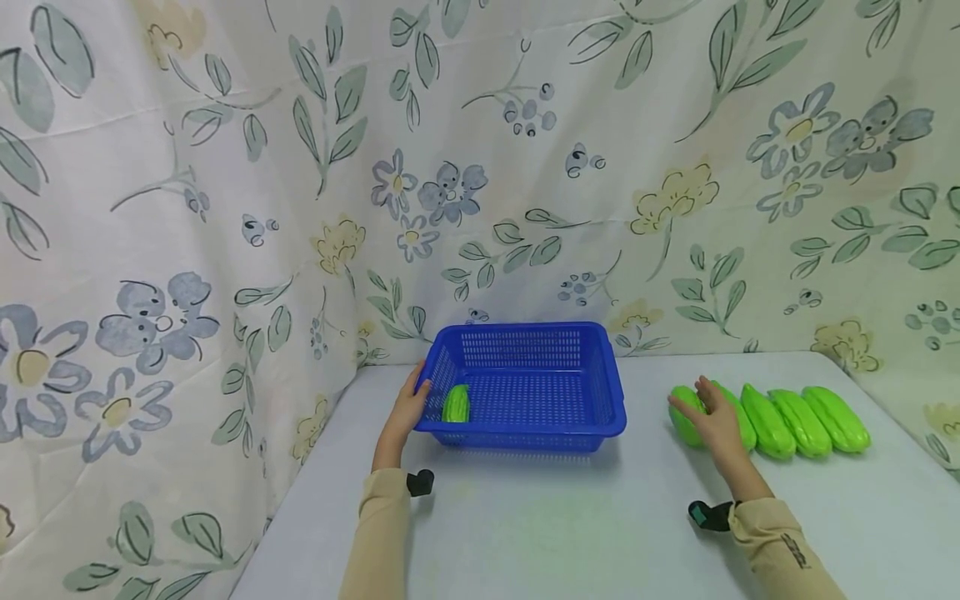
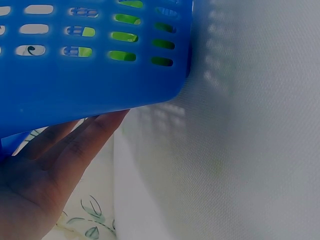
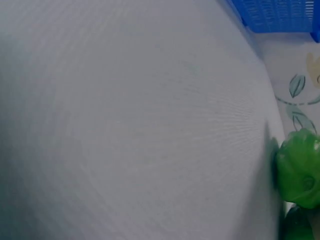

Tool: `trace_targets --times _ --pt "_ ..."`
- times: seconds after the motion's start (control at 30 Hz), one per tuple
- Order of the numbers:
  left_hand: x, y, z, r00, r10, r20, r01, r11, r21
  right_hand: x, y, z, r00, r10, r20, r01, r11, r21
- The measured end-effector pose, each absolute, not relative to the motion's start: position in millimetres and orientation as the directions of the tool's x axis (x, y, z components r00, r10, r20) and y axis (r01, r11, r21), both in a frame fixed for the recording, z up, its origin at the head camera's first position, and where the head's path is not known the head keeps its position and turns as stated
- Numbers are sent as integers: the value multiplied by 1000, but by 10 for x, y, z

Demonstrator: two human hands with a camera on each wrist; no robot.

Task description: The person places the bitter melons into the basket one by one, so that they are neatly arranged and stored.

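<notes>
A blue plastic basket with perforated walls stands at the back of the table, one green ridged bitter melon inside it at the left. My left hand holds the basket's left side, thumb at the rim; in the left wrist view its fingers lie against the outer wall. My right hand is over the left end of a row of bitter melons, thumb and fingers apart around the leftmost melon; whether it touches is unclear. The right wrist view shows a melon but not the hand.
Several more bitter melons lie side by side to the right of my right hand. White cloth covers the table. A floral curtain hangs behind the table and along its left side.
</notes>
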State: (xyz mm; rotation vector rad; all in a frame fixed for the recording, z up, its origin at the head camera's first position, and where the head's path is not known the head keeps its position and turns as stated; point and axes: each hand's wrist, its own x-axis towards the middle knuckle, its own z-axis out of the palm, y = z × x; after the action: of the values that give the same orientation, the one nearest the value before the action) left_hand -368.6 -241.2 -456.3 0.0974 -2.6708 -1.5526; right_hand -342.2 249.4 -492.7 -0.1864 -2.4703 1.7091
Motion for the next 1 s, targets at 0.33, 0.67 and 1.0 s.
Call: trace_targets --times 0.33,0.67,1.0 --pt "-3679 -2401 -4558 -996 -85 3 -40 496 867 -3509 2461 -5015 -984 177 -10 78 382 -921" --pt "-3675 -2409 -4545 -997 -83 7 -35 496 867 -3543 2446 -5033 -984 178 -31 103 410 -906" --pt "-3667 -2409 -4540 -996 -86 4 -40 503 864 -3562 2443 -5012 -984 174 -32 100 396 -913"
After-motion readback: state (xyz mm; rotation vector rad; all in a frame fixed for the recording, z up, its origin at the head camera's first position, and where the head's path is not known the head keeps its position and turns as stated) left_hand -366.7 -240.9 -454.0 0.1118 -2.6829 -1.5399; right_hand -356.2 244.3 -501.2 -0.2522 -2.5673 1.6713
